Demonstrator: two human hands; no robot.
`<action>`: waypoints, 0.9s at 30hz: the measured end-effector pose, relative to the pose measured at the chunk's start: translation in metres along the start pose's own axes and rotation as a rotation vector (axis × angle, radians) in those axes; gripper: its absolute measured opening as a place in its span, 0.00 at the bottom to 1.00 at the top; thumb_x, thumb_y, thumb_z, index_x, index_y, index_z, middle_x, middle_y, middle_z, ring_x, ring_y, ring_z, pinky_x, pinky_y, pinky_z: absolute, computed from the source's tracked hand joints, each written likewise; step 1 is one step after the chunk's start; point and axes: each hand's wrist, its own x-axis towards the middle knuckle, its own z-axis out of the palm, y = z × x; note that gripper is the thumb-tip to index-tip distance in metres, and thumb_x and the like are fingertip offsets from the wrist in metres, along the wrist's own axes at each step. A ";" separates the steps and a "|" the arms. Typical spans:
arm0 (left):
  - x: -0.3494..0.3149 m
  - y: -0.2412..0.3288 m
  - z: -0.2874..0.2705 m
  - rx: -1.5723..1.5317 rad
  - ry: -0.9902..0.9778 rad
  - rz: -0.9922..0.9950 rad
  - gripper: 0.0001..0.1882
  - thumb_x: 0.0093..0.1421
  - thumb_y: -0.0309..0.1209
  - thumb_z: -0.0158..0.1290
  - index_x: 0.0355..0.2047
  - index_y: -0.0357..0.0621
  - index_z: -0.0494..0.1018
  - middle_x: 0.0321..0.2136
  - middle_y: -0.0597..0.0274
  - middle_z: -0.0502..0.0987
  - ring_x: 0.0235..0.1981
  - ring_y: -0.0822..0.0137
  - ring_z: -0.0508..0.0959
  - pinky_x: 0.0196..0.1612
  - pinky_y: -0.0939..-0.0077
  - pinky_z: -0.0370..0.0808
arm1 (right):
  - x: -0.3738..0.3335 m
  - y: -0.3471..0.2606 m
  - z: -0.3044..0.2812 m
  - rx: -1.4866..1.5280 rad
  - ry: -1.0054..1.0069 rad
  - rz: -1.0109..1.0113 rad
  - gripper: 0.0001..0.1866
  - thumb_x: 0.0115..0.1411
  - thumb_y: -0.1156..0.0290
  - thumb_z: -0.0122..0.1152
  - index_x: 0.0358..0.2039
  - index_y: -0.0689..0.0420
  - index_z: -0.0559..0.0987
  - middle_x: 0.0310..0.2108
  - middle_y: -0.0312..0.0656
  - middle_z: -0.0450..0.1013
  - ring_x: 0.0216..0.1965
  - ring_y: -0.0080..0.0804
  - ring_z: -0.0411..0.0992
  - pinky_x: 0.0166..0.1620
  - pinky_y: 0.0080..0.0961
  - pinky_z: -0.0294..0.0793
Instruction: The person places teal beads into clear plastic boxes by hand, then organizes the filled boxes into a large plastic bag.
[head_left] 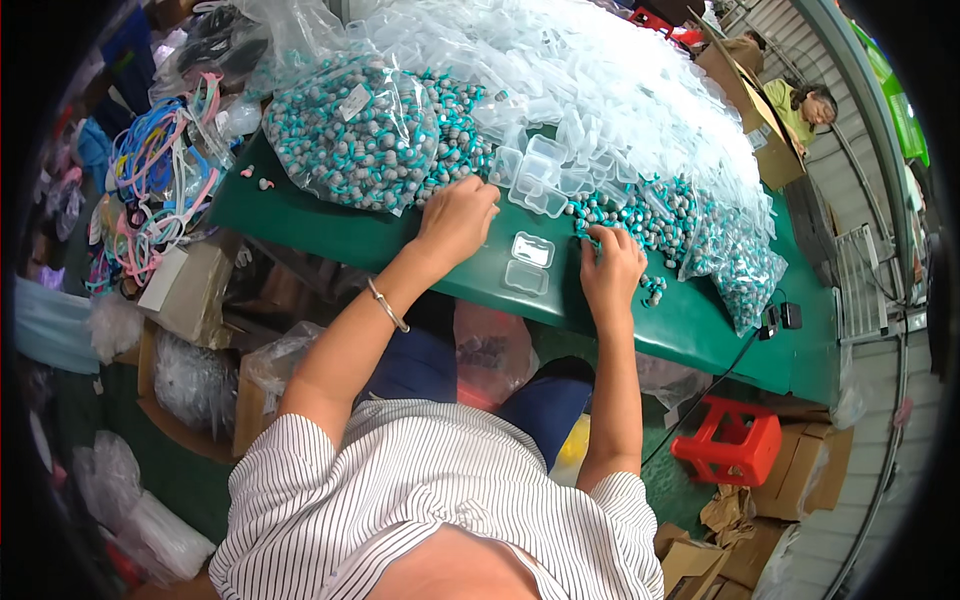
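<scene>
Closest to me, an open clear hinged case (pixel 528 263) lies flat on the green worktop (pixel 330 235) between my two hands, its two halves side by side, long axis running from near edge to far edge, hollows up. My right hand (pixel 612 265) rests just beyond it on a loose heap of teal-and-grey earplugs (pixel 640 215), fingers curled down and pinched narrow among the pieces; whether they already hold one I cannot tell. My left hand (pixel 458 218) sits with fingers bent against the edge of a bulging clear bag of earplugs (pixel 365 135), apparently holding nothing. I judge this the picking step; next calls for carrying pieces back into the case's hollows. Farther off, empty clear cases (pixel 545 170) pile up.
</scene>
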 end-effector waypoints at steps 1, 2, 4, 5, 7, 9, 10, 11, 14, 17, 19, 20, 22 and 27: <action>-0.004 0.004 -0.004 -0.121 0.023 -0.045 0.06 0.56 0.30 0.58 0.33 0.41 0.76 0.31 0.56 0.76 0.30 0.54 0.78 0.34 0.62 0.74 | 0.002 0.002 0.003 0.006 0.002 -0.003 0.10 0.50 0.72 0.66 0.35 0.51 0.80 0.37 0.38 0.74 0.41 0.39 0.71 0.48 0.39 0.62; -0.008 0.007 -0.007 -0.116 0.025 -0.046 0.06 0.56 0.30 0.58 0.33 0.41 0.76 0.31 0.56 0.76 0.30 0.54 0.78 0.34 0.62 0.74 | 0.003 0.003 0.005 -0.065 -0.018 -0.024 0.11 0.50 0.72 0.66 0.36 0.50 0.80 0.36 0.37 0.74 0.41 0.38 0.71 0.49 0.40 0.61; -0.018 0.012 -0.009 -0.344 0.006 -0.093 0.06 0.57 0.29 0.58 0.33 0.39 0.76 0.29 0.55 0.76 0.27 0.56 0.77 0.32 0.66 0.73 | 0.005 0.004 0.008 -0.138 -0.044 -0.048 0.11 0.50 0.71 0.66 0.36 0.49 0.80 0.36 0.36 0.75 0.41 0.37 0.70 0.49 0.42 0.60; -0.023 0.016 -0.008 -0.348 0.005 -0.099 0.06 0.57 0.29 0.58 0.33 0.39 0.76 0.29 0.55 0.76 0.27 0.56 0.77 0.32 0.66 0.73 | 0.005 0.004 0.009 -0.138 -0.050 -0.057 0.11 0.50 0.71 0.66 0.36 0.49 0.81 0.35 0.36 0.75 0.41 0.37 0.70 0.50 0.43 0.59; -0.030 0.025 -0.007 -0.597 -0.032 -0.182 0.06 0.56 0.27 0.58 0.32 0.39 0.76 0.28 0.56 0.76 0.27 0.59 0.77 0.31 0.68 0.73 | 0.005 0.004 0.011 -0.139 -0.063 -0.068 0.11 0.49 0.71 0.66 0.35 0.49 0.81 0.34 0.36 0.75 0.42 0.36 0.71 0.51 0.44 0.58; -0.037 0.031 -0.002 -0.591 -0.047 -0.184 0.05 0.56 0.27 0.58 0.32 0.39 0.76 0.29 0.56 0.76 0.26 0.61 0.77 0.31 0.70 0.73 | 0.003 0.005 0.013 -0.160 -0.016 -0.053 0.10 0.49 0.71 0.66 0.34 0.49 0.81 0.33 0.35 0.75 0.42 0.36 0.71 0.51 0.43 0.58; -0.040 0.033 0.002 -0.567 -0.020 -0.142 0.05 0.56 0.27 0.58 0.32 0.39 0.76 0.29 0.56 0.76 0.26 0.61 0.77 0.30 0.70 0.73 | 0.004 0.006 0.013 -0.159 -0.025 -0.055 0.09 0.49 0.71 0.65 0.33 0.49 0.80 0.34 0.35 0.75 0.42 0.37 0.71 0.51 0.44 0.58; -0.043 0.036 0.005 -0.542 0.007 -0.098 0.05 0.56 0.27 0.58 0.32 0.39 0.76 0.29 0.56 0.76 0.26 0.61 0.77 0.30 0.70 0.73 | 0.004 0.004 0.012 -0.160 -0.029 -0.056 0.09 0.49 0.71 0.65 0.33 0.49 0.80 0.34 0.35 0.75 0.42 0.37 0.71 0.51 0.44 0.58; -0.048 0.043 0.007 -0.435 0.024 -0.063 0.06 0.55 0.29 0.59 0.31 0.41 0.76 0.28 0.58 0.75 0.28 0.58 0.77 0.32 0.66 0.73 | 0.002 -0.005 0.008 -0.138 -0.021 -0.077 0.09 0.49 0.71 0.65 0.32 0.49 0.79 0.33 0.34 0.75 0.41 0.36 0.71 0.51 0.42 0.57; -0.051 0.047 0.009 -0.349 0.052 -0.034 0.07 0.53 0.31 0.60 0.30 0.44 0.75 0.29 0.59 0.75 0.33 0.57 0.77 0.37 0.63 0.72 | -0.017 -0.022 -0.004 0.207 -0.083 0.082 0.09 0.48 0.71 0.65 0.31 0.49 0.79 0.32 0.33 0.75 0.41 0.35 0.71 0.49 0.40 0.57; -0.052 0.049 0.011 -0.261 0.051 -0.035 0.07 0.53 0.31 0.60 0.29 0.43 0.75 0.31 0.60 0.75 0.35 0.57 0.77 0.38 0.63 0.71 | -0.032 -0.042 -0.008 0.330 -0.138 0.018 0.09 0.47 0.71 0.66 0.31 0.49 0.78 0.31 0.33 0.74 0.40 0.34 0.71 0.48 0.38 0.57; -0.053 0.050 0.011 -0.264 0.046 -0.033 0.07 0.53 0.31 0.60 0.29 0.43 0.75 0.31 0.60 0.75 0.35 0.57 0.77 0.38 0.63 0.71 | -0.036 -0.048 -0.006 0.296 -0.133 -0.024 0.09 0.47 0.71 0.66 0.31 0.50 0.78 0.30 0.33 0.73 0.39 0.35 0.70 0.48 0.38 0.57; -0.052 0.051 0.009 -0.231 -0.010 -0.055 0.09 0.53 0.32 0.61 0.32 0.43 0.75 0.33 0.59 0.74 0.37 0.56 0.76 0.40 0.62 0.71 | -0.037 -0.055 -0.009 0.264 -0.132 -0.035 0.09 0.49 0.71 0.66 0.32 0.51 0.79 0.31 0.35 0.72 0.39 0.36 0.70 0.47 0.38 0.58; -0.053 0.049 -0.001 -0.255 -0.057 -0.010 0.18 0.51 0.34 0.62 0.41 0.44 0.74 0.35 0.59 0.74 0.40 0.56 0.76 0.42 0.61 0.70 | -0.019 -0.033 -0.006 0.465 -0.183 0.059 0.09 0.52 0.71 0.64 0.36 0.52 0.80 0.33 0.38 0.73 0.40 0.39 0.71 0.45 0.37 0.61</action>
